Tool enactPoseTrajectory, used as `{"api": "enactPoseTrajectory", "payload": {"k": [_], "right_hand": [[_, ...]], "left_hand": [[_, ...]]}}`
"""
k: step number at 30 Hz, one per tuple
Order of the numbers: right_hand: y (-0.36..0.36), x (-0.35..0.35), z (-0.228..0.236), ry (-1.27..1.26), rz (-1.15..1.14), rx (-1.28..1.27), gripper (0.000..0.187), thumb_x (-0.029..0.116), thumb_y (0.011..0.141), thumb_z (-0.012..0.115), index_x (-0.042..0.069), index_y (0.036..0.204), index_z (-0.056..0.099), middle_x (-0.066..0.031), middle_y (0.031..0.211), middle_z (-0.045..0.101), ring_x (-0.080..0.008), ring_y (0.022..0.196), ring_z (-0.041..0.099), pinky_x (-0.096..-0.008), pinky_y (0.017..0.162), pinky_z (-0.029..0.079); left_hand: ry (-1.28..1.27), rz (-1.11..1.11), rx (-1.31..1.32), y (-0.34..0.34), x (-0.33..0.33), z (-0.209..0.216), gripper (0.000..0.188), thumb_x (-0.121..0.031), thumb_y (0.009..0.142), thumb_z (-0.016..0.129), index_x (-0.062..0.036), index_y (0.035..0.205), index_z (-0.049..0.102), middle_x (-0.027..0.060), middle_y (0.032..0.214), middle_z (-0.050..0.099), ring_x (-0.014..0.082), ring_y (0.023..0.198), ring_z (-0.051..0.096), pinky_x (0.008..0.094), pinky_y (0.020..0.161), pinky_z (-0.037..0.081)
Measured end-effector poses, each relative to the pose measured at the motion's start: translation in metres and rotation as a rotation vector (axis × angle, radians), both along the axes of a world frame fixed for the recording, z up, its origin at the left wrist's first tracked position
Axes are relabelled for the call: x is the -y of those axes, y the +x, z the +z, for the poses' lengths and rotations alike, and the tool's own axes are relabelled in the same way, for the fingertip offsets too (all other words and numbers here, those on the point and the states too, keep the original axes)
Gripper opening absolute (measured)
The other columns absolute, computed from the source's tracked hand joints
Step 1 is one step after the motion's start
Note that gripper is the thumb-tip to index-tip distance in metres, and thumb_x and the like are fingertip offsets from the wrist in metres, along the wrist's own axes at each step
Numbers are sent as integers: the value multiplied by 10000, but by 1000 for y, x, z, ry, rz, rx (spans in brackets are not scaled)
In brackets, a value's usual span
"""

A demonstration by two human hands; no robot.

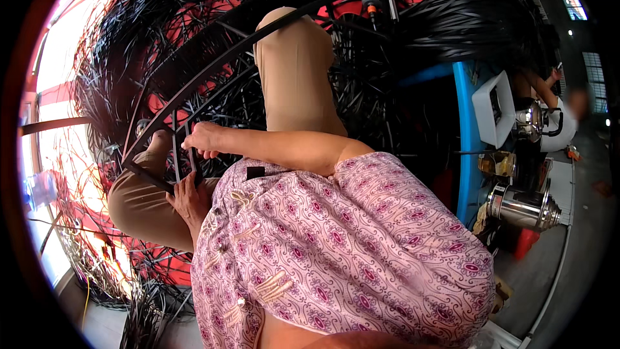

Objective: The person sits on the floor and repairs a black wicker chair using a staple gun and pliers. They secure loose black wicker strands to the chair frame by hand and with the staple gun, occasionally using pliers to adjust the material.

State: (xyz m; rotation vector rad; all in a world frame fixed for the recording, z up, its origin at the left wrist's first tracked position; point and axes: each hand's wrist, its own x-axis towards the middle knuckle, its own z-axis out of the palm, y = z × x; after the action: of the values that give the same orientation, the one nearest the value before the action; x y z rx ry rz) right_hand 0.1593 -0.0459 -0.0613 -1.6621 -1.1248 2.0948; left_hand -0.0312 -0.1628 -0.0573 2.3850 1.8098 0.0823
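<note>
A black frame (223, 59) with long curved bars and thin uprights leans across my lap and raised knee. My left hand (188, 201) is at its lower corner, fingers bent over the dark bar. Just above, my right hand (206, 139) is closed in a pinch beside a narrow dark upright strip (174, 148). Whatever lies between those fingertips is too small to make out. Loose flat black strips (155, 19) are heaped behind the frame and around my legs.
A power tool (371, 4) with an orange collar lies beyond my knee near something red. At the right, a blue edge (464, 142) borders a white tray (494, 106), a metal kettle (531, 121) and a steel pot (524, 207). Another person's arm (541, 88) shows beyond.
</note>
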Motion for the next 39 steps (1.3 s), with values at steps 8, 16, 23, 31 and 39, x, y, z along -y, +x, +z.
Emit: {"api": "enactPoseTrajectory", "payload": {"k": [8,16,23,31,39], "right_hand": [[253,76,160,482,-528,-404,299,251,923,608,-20,1029,673,-49,741,633,-119,578,559,-253,536,454],[601,-2,23,619,-1117,193,319,223,942,661,-21,1145,627,-99,1024,690,-190,921,653,-308,800,528],[803,-103,-122,164,-777,334,438,254,1023,409,18,1379,505,-113,1364,557,-244,1178,596,-343,988,491],[590,-74,-23,460,-154,480,391,230,988,516,-3,1296,577,-114,1254,620,-236,1056,646,-334,898,530],[626,-86,-38,420,-374,521,318,183,900,650,-22,1143,639,-100,1075,666,-209,923,665,-317,814,544]], "left_hand": [[26,-5,60,4,-3,5,380,-236,874,667,-146,1238,611,47,1112,651,253,1045,590,571,999,311],[80,24,149,8,-1,16,370,-146,784,720,-133,1147,650,14,1038,671,201,994,610,465,966,358],[66,51,127,24,0,33,401,-109,746,740,-120,1139,657,4,1023,677,183,981,620,438,961,364],[52,65,141,8,18,42,424,-65,707,752,-97,1120,662,15,1027,682,192,984,630,432,961,374],[66,73,130,8,19,45,424,-51,693,748,-105,1106,669,11,1011,679,188,981,630,427,972,369]]}}
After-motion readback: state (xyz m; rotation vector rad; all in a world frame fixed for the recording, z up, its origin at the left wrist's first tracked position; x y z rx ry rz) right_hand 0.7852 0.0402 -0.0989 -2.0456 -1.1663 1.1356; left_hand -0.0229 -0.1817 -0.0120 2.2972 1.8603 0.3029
